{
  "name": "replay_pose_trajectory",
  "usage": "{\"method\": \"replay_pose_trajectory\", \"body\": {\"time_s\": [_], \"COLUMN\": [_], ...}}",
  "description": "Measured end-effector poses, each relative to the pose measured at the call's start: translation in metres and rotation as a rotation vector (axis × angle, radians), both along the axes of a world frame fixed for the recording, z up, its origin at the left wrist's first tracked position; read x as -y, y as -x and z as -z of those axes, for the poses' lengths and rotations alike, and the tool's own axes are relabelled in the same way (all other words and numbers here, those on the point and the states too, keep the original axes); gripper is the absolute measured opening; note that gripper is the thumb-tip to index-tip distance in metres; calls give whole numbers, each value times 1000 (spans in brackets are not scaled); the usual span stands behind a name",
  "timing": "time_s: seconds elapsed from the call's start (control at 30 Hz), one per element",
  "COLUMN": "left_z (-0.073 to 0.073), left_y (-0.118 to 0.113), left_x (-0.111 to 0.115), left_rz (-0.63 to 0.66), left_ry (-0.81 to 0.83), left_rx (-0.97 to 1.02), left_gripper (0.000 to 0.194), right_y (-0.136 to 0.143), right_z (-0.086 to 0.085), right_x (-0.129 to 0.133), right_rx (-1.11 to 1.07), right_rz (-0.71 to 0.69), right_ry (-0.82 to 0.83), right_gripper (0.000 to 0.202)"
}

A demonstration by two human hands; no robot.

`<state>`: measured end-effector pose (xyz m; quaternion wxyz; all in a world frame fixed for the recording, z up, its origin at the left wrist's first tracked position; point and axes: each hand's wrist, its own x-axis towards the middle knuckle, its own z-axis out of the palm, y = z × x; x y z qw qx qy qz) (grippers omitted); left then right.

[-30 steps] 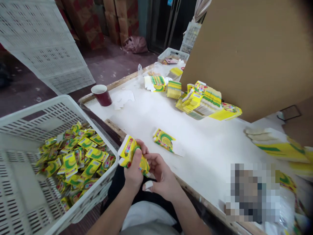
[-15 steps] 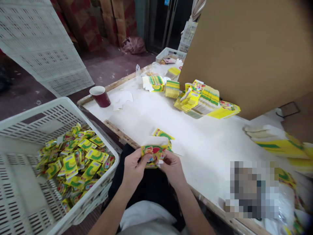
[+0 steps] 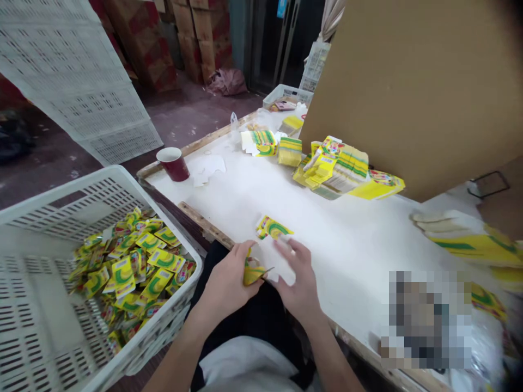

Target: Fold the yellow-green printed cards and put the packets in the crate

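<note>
Low over the table's near edge, my left hand (image 3: pixel 231 280) is closed around a small yellow-and-green printed carton (image 3: pixel 252 274), mostly hidden by the fingers. My right hand (image 3: pixel 300 277) is just to its right, thumb and fingers spread apart, with nothing plainly gripped. Beyond the hands, a flat printed yellow-and-green carton (image 3: pixel 278 227) lies on the white tabletop (image 3: pixel 229 207). To my left, a white plastic crate (image 3: pixel 163 220) holds a heap of small yellow-and-green packets (image 3: pixel 122 276).
A dark red cup (image 3: pixel 175 169) stands at the table's left corner. Stacked yellow cartons (image 3: pixel 343 163) lie against a large cardboard sheet (image 3: pixel 408 92). More yellow cartons (image 3: pixel 469 239) are at the right. Tall white crates (image 3: pixel 102 98) stand behind the packet crate.
Both hands were pinching the carton together. Now my right hand has come apart from it with spread fingers, and my left hand has wrapped round it. The view has shifted slightly.
</note>
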<state>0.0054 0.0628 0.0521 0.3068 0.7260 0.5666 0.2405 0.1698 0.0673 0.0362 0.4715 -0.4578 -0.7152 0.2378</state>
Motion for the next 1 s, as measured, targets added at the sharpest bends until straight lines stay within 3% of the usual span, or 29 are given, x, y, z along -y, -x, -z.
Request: {"method": "replay_pose_trajectory", "body": {"time_s": [0.07, 0.1, 0.23, 0.4, 0.57, 0.7, 0.8, 0.9, 1.0], "left_z": [5, 7, 12, 13, 12, 12, 9, 9, 17], "left_y": [-5, -7, -18, -18, -13, -18, -20, -17, -13], "left_x": [3, 4, 9, 6, 2, 2, 2, 0, 0], "left_rz": [-21, -8, 66, 36, 3, 26, 8, 8, -42], "left_ry": [-35, -48, -125, -62, 0, -90, -30, 58, -17], "left_rx": [14, 26, 68, 75, 61, 38, 66, 99, 76], "left_gripper": [59, 60, 61, 44, 45, 47, 48, 49, 55], "right_y": [3, 6, 19, 26, 26, 29, 27, 21, 15], "right_z": [4, 6, 9, 10, 15, 17, 15, 12, 11], "right_x": [0, 0, -2, -5, -2, 3, 6, 8, 7], "right_rx": [-247, -367, -715, -904, -1044, -970, -813, -486, -151], "right_rz": [96, 74, -160, -257, -328, -310, -262, -255, -293], "right_ry": [164, 275, 676, 827, 904, 866, 738, 518, 340], "right_gripper": [71, 73, 55, 53, 52, 46, 44, 56, 57]}}
